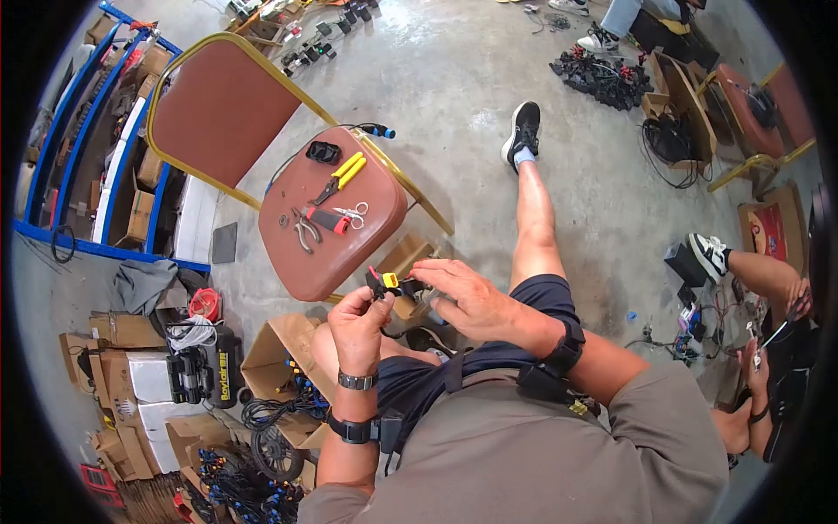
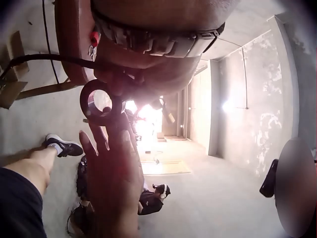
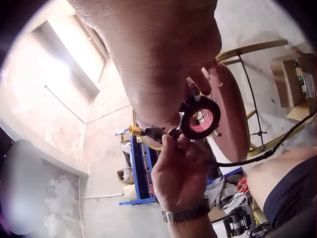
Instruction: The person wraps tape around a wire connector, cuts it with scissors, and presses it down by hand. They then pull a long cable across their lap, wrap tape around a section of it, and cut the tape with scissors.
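The left hand (image 1: 356, 323) pinches a black cable (image 3: 237, 162) close to its end, between thumb and fingertips. A yellow connector (image 1: 390, 280) sticks out past those fingertips. Facing it, the right hand (image 1: 480, 301) reaches in from the right, its fingers stretched toward the left hand. A roll of black tape (image 3: 199, 134) with a pink core is held at the right fingers, right beside the cable end. In the right wrist view the right hand's wrist and back cover part of its grip.
A brown chair (image 1: 288, 253) in front bears yellow-handled wire strippers (image 1: 349, 170), pliers (image 1: 305, 229) and scissors (image 1: 355, 215). A cardboard box (image 1: 271, 349) with cables stands by the left leg. Blue shelving (image 1: 87, 105) is at left; another person's hand (image 1: 759, 362) shows at right.
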`<control>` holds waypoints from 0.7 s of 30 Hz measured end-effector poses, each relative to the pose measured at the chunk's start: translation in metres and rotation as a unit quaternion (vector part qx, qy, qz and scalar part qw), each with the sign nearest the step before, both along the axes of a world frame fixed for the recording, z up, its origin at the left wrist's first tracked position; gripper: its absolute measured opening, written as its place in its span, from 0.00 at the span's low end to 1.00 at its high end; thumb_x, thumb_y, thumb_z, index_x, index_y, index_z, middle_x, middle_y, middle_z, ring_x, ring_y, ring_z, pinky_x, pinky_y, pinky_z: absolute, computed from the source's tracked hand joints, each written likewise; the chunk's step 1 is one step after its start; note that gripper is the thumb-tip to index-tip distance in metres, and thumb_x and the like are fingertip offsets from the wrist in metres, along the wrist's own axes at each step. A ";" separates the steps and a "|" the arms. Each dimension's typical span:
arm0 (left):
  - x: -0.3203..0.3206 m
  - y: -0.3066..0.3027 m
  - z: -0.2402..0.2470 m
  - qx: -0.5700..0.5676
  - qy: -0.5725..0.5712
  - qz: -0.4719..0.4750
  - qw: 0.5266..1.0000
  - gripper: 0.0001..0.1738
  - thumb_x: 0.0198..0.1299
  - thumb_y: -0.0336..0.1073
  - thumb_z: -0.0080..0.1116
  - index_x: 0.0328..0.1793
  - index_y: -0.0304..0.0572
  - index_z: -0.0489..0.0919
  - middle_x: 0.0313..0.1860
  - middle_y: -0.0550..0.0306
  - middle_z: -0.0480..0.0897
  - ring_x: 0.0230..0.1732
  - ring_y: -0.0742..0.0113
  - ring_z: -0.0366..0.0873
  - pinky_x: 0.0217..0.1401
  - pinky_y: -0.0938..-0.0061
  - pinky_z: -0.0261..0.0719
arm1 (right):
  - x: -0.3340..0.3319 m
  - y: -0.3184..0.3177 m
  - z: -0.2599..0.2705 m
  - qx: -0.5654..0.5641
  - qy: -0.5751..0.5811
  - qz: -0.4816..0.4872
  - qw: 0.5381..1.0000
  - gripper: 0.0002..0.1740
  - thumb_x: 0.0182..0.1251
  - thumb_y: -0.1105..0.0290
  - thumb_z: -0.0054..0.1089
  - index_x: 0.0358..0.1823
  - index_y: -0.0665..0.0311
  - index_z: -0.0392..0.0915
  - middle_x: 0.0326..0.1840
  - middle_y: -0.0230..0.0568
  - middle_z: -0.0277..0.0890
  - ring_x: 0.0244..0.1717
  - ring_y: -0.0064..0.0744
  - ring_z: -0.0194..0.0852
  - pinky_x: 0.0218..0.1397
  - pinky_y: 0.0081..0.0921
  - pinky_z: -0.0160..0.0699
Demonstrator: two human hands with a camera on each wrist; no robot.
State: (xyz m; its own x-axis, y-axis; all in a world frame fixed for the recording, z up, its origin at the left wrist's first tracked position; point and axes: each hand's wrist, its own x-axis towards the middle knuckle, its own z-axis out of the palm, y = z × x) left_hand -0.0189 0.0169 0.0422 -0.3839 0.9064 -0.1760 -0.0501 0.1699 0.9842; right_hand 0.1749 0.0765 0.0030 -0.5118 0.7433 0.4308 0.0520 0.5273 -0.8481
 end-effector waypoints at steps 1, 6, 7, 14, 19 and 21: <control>0.000 -0.001 -0.001 -0.003 0.001 -0.001 1.000 0.07 0.57 0.24 0.68 0.41 0.34 0.84 0.28 0.66 0.82 0.24 0.82 0.73 0.27 0.85 0.71 | -0.001 0.002 -0.003 -0.034 -0.014 0.031 0.999 0.24 0.61 0.74 0.55 0.61 0.70 0.72 0.62 0.53 0.72 0.65 0.49 0.69 0.68 0.39 0.68; -0.003 -0.005 0.000 -0.035 -0.098 -0.119 0.987 0.06 0.59 0.25 0.64 0.43 0.32 0.82 0.27 0.60 0.81 0.23 0.74 0.74 0.27 0.81 0.71 | -0.004 0.017 -0.016 -0.090 0.009 0.110 0.990 0.29 0.63 0.66 0.56 0.65 0.70 0.70 0.61 0.53 0.74 0.65 0.47 0.71 0.68 0.38 0.68; -0.003 -0.005 0.000 -0.041 -0.120 -0.130 0.983 0.08 0.59 0.25 0.64 0.44 0.32 0.82 0.26 0.60 0.80 0.23 0.73 0.73 0.26 0.80 0.70 | -0.002 0.020 -0.011 -0.200 -0.018 0.183 0.963 0.31 0.63 0.67 0.57 0.67 0.70 0.67 0.63 0.51 0.73 0.67 0.44 0.69 0.71 0.37 0.65; -0.010 -0.007 -0.005 -0.042 -0.253 -0.154 0.954 0.15 0.55 0.22 0.60 0.51 0.30 0.81 0.28 0.60 0.80 0.22 0.74 0.72 0.25 0.81 0.69 | -0.002 0.022 -0.008 -0.330 -0.041 0.239 0.912 0.32 0.61 0.62 0.61 0.65 0.70 0.71 0.58 0.49 0.74 0.63 0.40 0.71 0.69 0.35 0.66; -0.010 -0.009 -0.003 -0.053 -0.256 -0.119 0.958 0.15 0.58 0.31 0.57 0.50 0.30 0.78 0.29 0.53 0.79 0.24 0.67 0.73 0.28 0.74 0.70 | -0.005 0.019 -0.005 -0.251 -0.028 0.167 0.953 0.30 0.58 0.59 0.63 0.59 0.71 0.75 0.55 0.51 0.76 0.62 0.39 0.71 0.66 0.34 0.69; -0.010 -0.009 -0.006 -0.042 -0.241 -0.113 0.963 0.11 0.61 0.32 0.57 0.45 0.31 0.78 0.30 0.52 0.80 0.25 0.66 0.74 0.29 0.73 0.71 | -0.008 0.017 -0.006 -0.315 0.022 0.170 0.934 0.29 0.57 0.61 0.65 0.58 0.71 0.75 0.54 0.51 0.77 0.59 0.37 0.73 0.64 0.31 0.70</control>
